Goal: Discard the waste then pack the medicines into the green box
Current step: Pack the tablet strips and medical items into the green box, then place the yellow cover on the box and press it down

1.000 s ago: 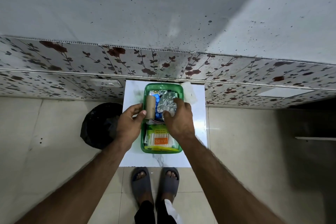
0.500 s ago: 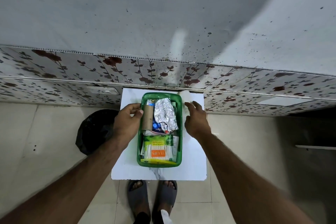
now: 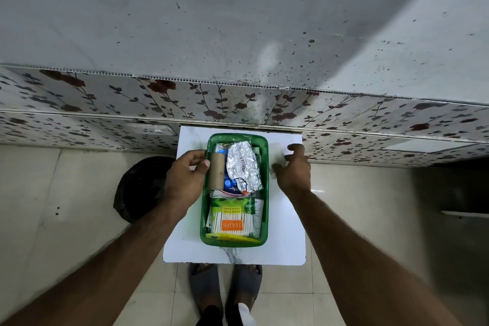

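Note:
The green box (image 3: 265, 188) stands on a small white table (image 3: 285, 241). It holds a cardboard tube (image 3: 217, 172), a crumpled foil pack (image 3: 242, 164), a blue-and-white pack (image 3: 230, 186) and a packet of cotton swabs (image 3: 232, 219). My left hand (image 3: 185, 180) grips the box's left rim, thumb against the tube. My right hand (image 3: 293, 169) is off to the right of the box, fingers curled around a pale, blurred thing (image 3: 277, 153) on the table's far right part. The blur hides whether it is gripped.
A black waste bag (image 3: 137, 188) sits on the tiled floor left of the table. The table's back edge meets a floral-panelled wall (image 3: 238, 103). My feet in grey slippers (image 3: 206, 288) stand at the table's near edge.
My right hand has left the foil pack in the box and moved right and back to the pale thing on the table. My left hand stays at the box's left rim.

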